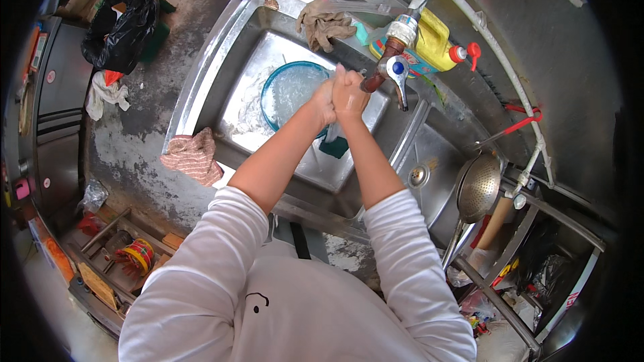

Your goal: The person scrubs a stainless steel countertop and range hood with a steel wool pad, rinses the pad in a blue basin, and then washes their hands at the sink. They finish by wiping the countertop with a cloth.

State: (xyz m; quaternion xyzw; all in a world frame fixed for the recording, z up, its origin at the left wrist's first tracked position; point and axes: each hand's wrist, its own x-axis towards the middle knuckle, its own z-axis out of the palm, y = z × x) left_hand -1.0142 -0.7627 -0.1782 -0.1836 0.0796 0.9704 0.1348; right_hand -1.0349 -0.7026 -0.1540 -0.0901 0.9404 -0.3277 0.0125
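Note:
Both of my hands are pressed together, wet, just left of the tap's rusty spout. My left hand [323, 99] touches the palm side of my right hand [349, 94]; whether anything lies between them is hidden. The tap [397, 71] has a lever with a blue button. Beneath my hands, a round basin with a blue-green rim [266, 83] stands in the stainless steel sink [236, 85], with foamy water inside. A dark green scouring pad [334, 148] lies below my wrists, beside the basin.
A brownish glove [322, 22] and a yellow bottle with a red cap [435, 42] are at the sink's back ledge. Striped cloths [193, 156] hang over the sink's edge. A metal strainer [481, 186] is at the right. A black bag [123, 25] stands at the upper left.

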